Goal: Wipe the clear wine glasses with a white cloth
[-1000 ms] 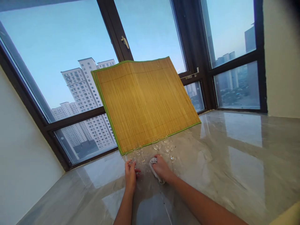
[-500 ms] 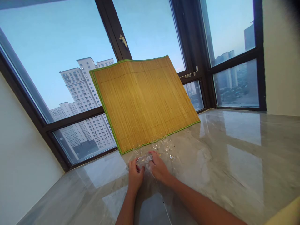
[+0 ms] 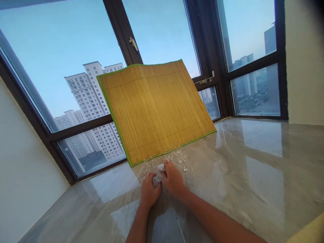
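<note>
Low over the stone ledge, my left hand (image 3: pixel 150 189) is curled around the near left side of a clear glass (image 3: pixel 158 177). Closed at its right end is my right hand (image 3: pixel 173 179), its fingers by a whitish, shiny round part. My fingers hide much of the glass, so its full shape cannot be made out. Just beyond my hands, several small clear glasses stand on the ledge, among them a left one (image 3: pixel 149 162), a middle one (image 3: pixel 169 155) and a right one (image 3: pixel 181 156).
A bamboo mat (image 3: pixel 157 108) with green edging leans against the dark window frame (image 3: pixel 207 40) behind the glasses. The glossy marble ledge (image 3: pixel 243 168) reaches to both sides. White walls (image 3: pixel 22 162) bound it; a window handle (image 3: pixel 133 44) is above the mat.
The glass has turned between my hands, from lying lengthwise sideways to a tilted pose with a whitish round part showing. My left hand has shifted slightly right, closer to my right hand.
</note>
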### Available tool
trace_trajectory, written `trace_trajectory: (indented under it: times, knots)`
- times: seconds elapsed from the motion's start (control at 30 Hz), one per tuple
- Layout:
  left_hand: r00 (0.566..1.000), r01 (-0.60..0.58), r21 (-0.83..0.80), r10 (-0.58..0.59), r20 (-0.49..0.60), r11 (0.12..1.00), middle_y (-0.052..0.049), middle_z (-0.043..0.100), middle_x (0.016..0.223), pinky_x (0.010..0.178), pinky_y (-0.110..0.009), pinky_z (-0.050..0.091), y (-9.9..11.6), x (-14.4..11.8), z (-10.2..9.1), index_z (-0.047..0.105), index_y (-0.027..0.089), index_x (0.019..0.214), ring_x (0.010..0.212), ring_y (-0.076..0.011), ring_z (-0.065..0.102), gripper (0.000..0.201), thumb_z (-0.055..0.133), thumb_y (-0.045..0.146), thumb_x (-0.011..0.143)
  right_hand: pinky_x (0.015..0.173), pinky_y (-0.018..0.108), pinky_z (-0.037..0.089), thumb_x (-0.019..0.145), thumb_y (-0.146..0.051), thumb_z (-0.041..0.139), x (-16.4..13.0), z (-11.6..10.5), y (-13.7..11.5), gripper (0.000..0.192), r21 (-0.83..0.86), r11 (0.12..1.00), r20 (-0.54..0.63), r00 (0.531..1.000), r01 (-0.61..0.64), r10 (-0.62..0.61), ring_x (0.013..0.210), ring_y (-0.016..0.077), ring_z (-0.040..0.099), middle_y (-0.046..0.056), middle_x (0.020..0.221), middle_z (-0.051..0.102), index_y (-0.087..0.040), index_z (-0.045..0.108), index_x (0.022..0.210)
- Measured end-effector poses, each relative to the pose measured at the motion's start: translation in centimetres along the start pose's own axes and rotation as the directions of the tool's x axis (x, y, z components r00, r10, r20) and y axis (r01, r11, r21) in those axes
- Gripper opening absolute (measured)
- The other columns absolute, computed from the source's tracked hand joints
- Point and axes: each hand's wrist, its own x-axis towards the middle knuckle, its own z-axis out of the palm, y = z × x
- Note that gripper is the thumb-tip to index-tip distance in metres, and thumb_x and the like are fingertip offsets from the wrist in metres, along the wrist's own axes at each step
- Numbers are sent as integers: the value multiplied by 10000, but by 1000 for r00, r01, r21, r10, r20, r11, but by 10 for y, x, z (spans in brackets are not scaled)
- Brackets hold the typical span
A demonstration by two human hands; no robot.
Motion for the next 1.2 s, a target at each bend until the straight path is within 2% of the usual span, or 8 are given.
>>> trace_trajectory:
  times: [0.13, 0.3, 0.4, 0.6, 0.77, 0.9, 1.03, 1.2]
  knots:
    - [999, -19, 48, 21, -41, 999, -51, 598, 821, 776, -361, 422, -2, 1, -1, 715, 228, 894, 786, -238, 540, 257, 722, 230, 637, 930, 342, 448, 839, -124, 487, 4, -6, 3, 492, -37, 998, -63, 997, -55, 52, 1063, 252, 601, 130, 1142, 631, -179, 539, 1325]
    - [996, 12, 10, -11, -94, 1000, -46, 585, 830, 757, -343, 411, -3, 2, -2, 707, 229, 906, 762, -224, 514, 261, 736, 243, 647, 1016, 377, 415, 812, -80, 469, 3, -5, 2, 607, 25, 1000, -168, 986, 16, -12, 1246, 248, 496, 116, 1345, 514, -231, 431, 1399]
    - [992, 16, 6, -15, -128, 1000, -37, 577, 820, 732, -330, 410, -3, 2, -2, 704, 227, 926, 734, -212, 504, 269, 737, 265, 662, 966, 378, 451, 822, -81, 440, 3, -3, 3, 593, 26, 1000, -177, 984, 1, 4, 1187, 245, 533, 124, 1314, 526, -217, 426, 1398]
    - [985, -37, 142, 60, -164, 989, -32, 571, 822, 710, -333, 416, -9, 2, -2, 670, 222, 1018, 713, -201, 511, 257, 656, 295, 772, 1018, 359, 412, 851, -96, 435, 4, -2, 6, 472, 17, 1000, -66, 998, 16, -15, 1182, 251, 568, 132, 1246, 630, -165, 530, 1308]
    - [983, -22, 147, 49, -178, 989, -35, 569, 836, 704, -329, 411, -11, 3, -2, 665, 212, 979, 719, -201, 517, 220, 658, 288, 773, 922, 362, 462, 856, -175, 486, 0, 3, 3, 464, 80, 995, 51, 997, -57, 53, 1053, 263, 640, 144, 1147, 682, -149, 532, 1317]
    - [975, 7, 96, 15, -222, 995, -32, 570, 833, 701, -326, 410, -12, 4, -2, 675, 219, 936, 708, -201, 514, 197, 673, 297, 755, 866, 332, 478, 769, -203, 582, -2, 8, 4, 585, 197, 979, 86, 996, -44, 27, 965, 238, 648, 101, 1046, 691, -161, 474, 1343]
    - [970, 50, 72, -31, -239, 996, -27, 560, 809, 687, -321, 409, -16, 5, -3, 679, 216, 911, 688, -194, 515, 185, 659, 322, 761, 895, 320, 464, 645, -106, 575, -3, 11, 7, 762, 266, 964, 139, 990, -3, -35, 1017, 227, 622, 91, 1129, 657, -168, 405, 1386]
    - [954, 101, 88, -71, -290, 991, -34, 583, 772, 699, -313, 406, -25, 7, -6, 650, 204, 742, 746, -208, 545, 205, 562, 374, 818, 740, 267, 449, 626, -58, 530, -6, 16, 11, 811, 295, 954, 239, 963, 51, -125, 816, 183, 605, 25, 903, 650, -159, 376, 1416]
